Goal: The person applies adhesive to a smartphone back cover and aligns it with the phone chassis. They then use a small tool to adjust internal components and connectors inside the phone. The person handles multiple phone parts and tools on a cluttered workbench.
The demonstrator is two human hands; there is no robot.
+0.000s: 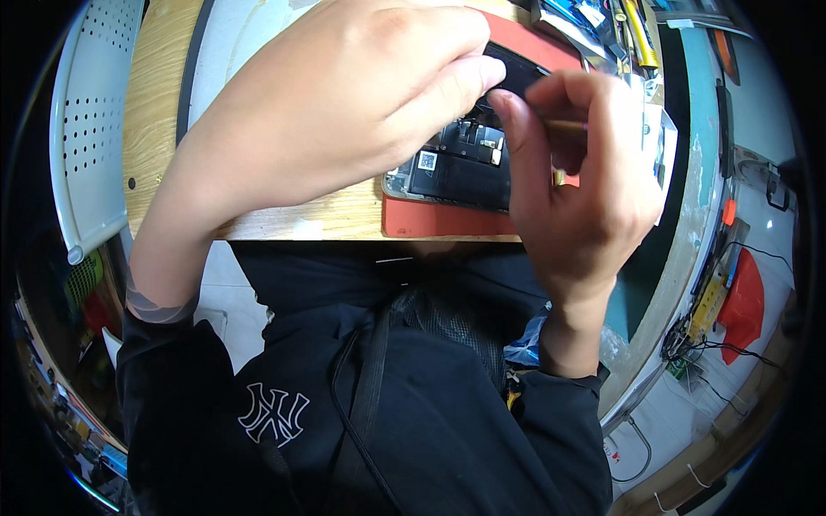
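An opened smartphone point(460, 181), with its dark battery and inner parts exposed, lies on a red mat point(413, 220) at the table's front edge. My left hand point(379, 77) reaches over it from the left, thumb and fingers closed together above the phone's far part. Whatever those fingertips hold, if anything, is hidden. Over the phone's right side, my right hand point(594, 163) is closed around a slim brownish tool point(564, 126). Its tip is hidden and its kind cannot be made out. The fingertips of both hands are close together.
Several hand tools point(641, 34) crowd a holder at the far right of the wooden table point(151, 120). A perforated white metal panel point(90, 129) stands left. Beyond the table's right side are cables point(731, 344) and a red object point(745, 305).
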